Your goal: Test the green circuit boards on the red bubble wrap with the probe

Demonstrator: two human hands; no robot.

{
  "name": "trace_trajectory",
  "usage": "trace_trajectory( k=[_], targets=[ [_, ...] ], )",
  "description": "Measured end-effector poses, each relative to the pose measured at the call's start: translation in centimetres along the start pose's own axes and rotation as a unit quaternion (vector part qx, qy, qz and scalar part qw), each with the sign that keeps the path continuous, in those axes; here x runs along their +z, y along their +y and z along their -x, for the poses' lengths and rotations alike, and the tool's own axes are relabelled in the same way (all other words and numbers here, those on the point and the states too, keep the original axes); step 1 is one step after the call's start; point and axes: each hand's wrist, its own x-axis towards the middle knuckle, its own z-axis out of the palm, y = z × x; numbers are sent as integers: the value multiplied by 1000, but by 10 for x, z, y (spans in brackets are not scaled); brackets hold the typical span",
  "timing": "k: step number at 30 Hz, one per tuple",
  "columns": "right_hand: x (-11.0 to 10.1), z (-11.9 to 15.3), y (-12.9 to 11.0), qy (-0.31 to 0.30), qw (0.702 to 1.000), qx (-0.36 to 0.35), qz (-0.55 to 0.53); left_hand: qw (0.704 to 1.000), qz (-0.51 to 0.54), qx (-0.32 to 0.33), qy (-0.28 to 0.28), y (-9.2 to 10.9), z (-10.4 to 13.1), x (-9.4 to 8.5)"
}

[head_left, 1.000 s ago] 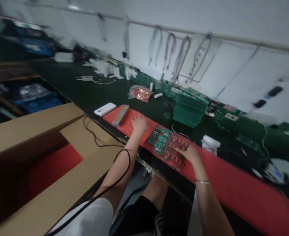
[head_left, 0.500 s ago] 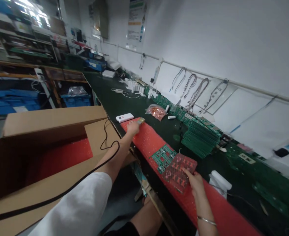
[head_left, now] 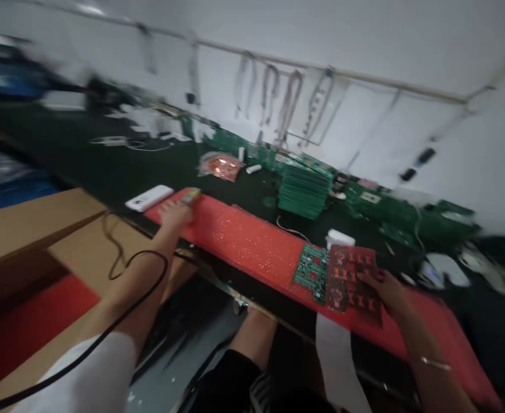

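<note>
My left hand (head_left: 175, 213) rests at the far left end of a red bubble-wrap sheet (head_left: 243, 241), its fingers spread and blurred. Touching its fingertips is a small yellow-green item (head_left: 191, 196). A white device (head_left: 149, 198) lies just left of that hand. Toward the right, my right hand (head_left: 381, 288) pinches the right side of a red patterned panel (head_left: 351, 278). The panel overlaps the right edge of a green circuit board (head_left: 311, 271), which lies on the red sheet.
An open cardboard box (head_left: 32, 223) with red lining stands at the left. Behind the sheet are a bag of copper-coloured parts (head_left: 221, 166), a stack of green boards (head_left: 304, 190) and white rolls (head_left: 166, 125). Cables (head_left: 290, 103) hang on the wall. A black cord (head_left: 118, 321) crosses my left arm.
The view has turned right. The green board and the red panel, still in my right hand, have moved right along the sheet, away from my left hand.
</note>
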Motion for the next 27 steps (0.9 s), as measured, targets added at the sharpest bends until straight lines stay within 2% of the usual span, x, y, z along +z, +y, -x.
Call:
trace_trajectory(
  k=[2, 3, 5, 6, 7, 8, 9, 10, 11, 13, 16, 18, 22, 25, 27],
  targets=[
    [-22, 1, 2, 10, 1000, 24, 5, 999, 38, 10, 25, 49, 0, 1],
    [-31, 1, 3, 2, 1000, 28, 5, 997, 59, 49, 25, 82, 8, 2],
    [-43, 0, 4, -17, 1000, 26, -4, 970, 105, 221, -12, 156, 43, 5],
    [-47, 0, 5, -25, 999, 23, -8, 941, 124, 312, -40, 192, 68, 7],
    [-51, -1, 6, -28, 999, 19, -8, 889, 154, 422, -87, 225, 96, 9],
    [-53, -1, 8, -29, 999, 16, -4, 838, 178, 498, -132, 252, 123, 13],
    [-56, -3, 9, -29, 999, 14, 2, 797, 185, 546, -180, 274, 148, 17],
    [-59, -4, 11, -29, 999, 13, 9, 779, 180, 558, -221, 289, 168, 22],
    [-61, -6, 14, -25, 999, 13, 19, 779, 171, 551, -247, 298, 182, 27],
    [-66, -11, 17, -12, 998, 13, 55, 791, 156, 526, -270, 303, 197, 38],
    [-70, -17, 15, 10, 985, -7, 173, 799, 167, 512, -267, 297, 194, 47],
    [-66, -19, 7, 19, 957, -31, 288, 796, 185, 512, -265, 293, 190, 50],
    [-44, -14, -22, 8, 872, -80, 482, 784, 210, 527, -250, 291, 190, 53],
    [-20, -5, -42, -5, 825, -116, 554, 784, 220, 529, -238, 290, 195, 54],
    [-5, 0, -51, -3, 811, -130, 571, 779, 238, 533, -228, 289, 196, 56]
  ],
)
